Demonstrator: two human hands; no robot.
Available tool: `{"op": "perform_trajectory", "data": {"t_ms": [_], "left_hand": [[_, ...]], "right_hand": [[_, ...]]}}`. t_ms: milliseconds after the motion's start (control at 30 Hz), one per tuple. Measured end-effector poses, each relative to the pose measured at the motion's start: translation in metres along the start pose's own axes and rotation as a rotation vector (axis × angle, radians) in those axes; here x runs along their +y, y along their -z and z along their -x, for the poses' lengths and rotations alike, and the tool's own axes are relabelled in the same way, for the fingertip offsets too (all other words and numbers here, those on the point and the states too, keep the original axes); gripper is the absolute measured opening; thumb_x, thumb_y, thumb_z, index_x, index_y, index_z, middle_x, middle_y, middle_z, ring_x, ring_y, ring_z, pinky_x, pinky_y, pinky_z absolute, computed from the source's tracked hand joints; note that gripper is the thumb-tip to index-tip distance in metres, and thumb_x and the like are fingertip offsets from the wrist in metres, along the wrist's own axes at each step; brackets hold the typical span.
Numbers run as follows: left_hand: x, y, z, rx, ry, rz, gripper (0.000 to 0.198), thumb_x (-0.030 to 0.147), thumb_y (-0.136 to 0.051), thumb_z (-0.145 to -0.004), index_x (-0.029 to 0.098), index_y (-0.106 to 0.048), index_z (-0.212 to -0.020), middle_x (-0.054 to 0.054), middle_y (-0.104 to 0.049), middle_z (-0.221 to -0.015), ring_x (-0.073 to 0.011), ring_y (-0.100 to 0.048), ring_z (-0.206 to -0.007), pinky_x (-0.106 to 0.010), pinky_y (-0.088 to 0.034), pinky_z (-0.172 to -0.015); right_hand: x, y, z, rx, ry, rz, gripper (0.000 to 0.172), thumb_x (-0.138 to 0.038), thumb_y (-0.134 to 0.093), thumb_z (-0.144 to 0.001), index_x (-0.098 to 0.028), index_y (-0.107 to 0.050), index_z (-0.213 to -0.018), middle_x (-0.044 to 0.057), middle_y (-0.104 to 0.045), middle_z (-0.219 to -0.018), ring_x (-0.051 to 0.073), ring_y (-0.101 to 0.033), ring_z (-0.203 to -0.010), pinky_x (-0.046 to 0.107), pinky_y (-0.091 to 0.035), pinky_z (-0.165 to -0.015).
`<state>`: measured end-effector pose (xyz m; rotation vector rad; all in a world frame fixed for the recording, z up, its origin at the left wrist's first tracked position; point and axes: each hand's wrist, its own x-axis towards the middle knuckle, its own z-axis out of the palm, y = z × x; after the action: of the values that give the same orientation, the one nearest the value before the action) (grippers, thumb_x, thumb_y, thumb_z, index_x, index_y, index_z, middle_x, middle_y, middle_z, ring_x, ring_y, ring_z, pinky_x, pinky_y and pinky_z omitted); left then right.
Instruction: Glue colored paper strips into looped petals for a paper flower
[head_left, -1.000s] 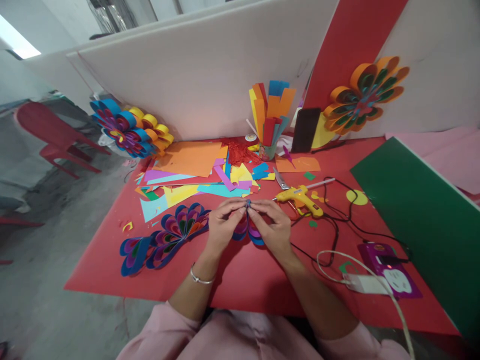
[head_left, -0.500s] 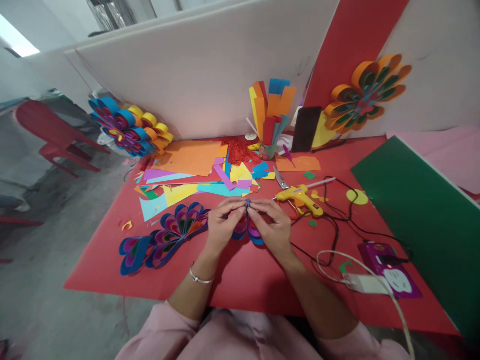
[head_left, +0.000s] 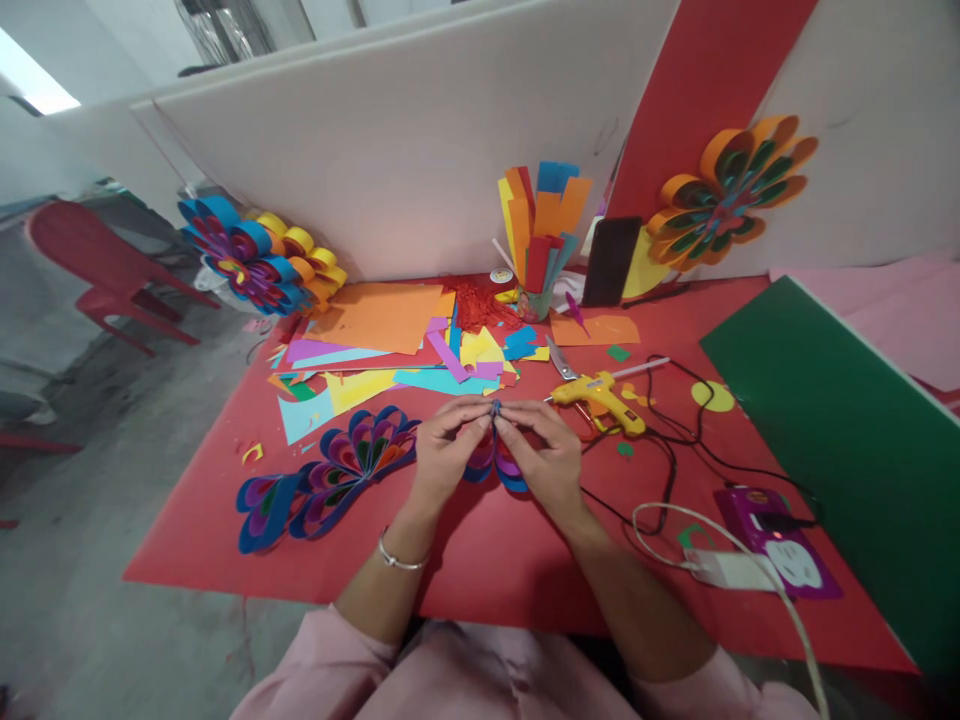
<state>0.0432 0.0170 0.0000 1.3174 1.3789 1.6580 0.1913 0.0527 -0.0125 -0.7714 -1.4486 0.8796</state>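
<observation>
Between both hands is a looped paper-strip piece [head_left: 512, 472], blue outside with purple and pink loops inside. My left hand [head_left: 452, 440] pinches its upper end from the left, and my right hand [head_left: 541, 445] pinches the same spot from the right. The fingers cover much of the piece; its lower loops show below them. Left of my left hand lies a fan of joined paper loops [head_left: 358, 460] in blue, purple, pink and green, with a single looped petal [head_left: 264, 508] at its near left end. A yellow glue gun [head_left: 602, 398] rests right of my right hand.
Scissors [head_left: 559, 358] lie behind the glue gun. Paper scraps [head_left: 360, 385] cover the table's back left. A cup of paper strips [head_left: 534, 300] and a phone [head_left: 613, 262] stand at the back. A purple power strip [head_left: 780, 540], cables and a green board [head_left: 832, 460] occupy the right.
Both hands keep the same pinch on the paper-strip piece. The view has shifted very slightly; nothing on the table has visibly moved.
</observation>
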Motion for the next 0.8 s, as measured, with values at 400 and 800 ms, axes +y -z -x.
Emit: {"op": "perform_trajectory", "data": {"t_ms": [400,800], "left_hand": [[0.0013,-0.0005,-0.0005,0.001,0.032,0.022,0.012,0.029,-0.081,-0.087,0.026,-0.087,-0.096,-0.009,-0.081,-0.104,-0.0218,-0.076,-0.103,-0.038,-0.061,-0.1],[0.0037,0.0001,-0.0001,0.002,0.047,-0.011,0.013,0.031,-0.081,-0.087,0.025,-0.087,-0.096,-0.009,-0.081,-0.105,-0.0218,-0.076,-0.102,-0.036,-0.06,-0.099]], "right_hand": [[-0.0008,-0.0008,0.0,-0.001,-0.026,0.012,0.01,-0.025,-0.076,-0.092,-0.029,-0.083,-0.097,0.004,-0.08,-0.099,0.017,-0.076,-0.092,0.033,-0.064,-0.084],[-0.0006,-0.0011,-0.0007,0.007,-0.009,-0.001,0.011,-0.024,-0.076,-0.091,-0.029,-0.083,-0.098,0.004,-0.08,-0.098,0.017,-0.076,-0.092,0.032,-0.064,-0.081]]}}
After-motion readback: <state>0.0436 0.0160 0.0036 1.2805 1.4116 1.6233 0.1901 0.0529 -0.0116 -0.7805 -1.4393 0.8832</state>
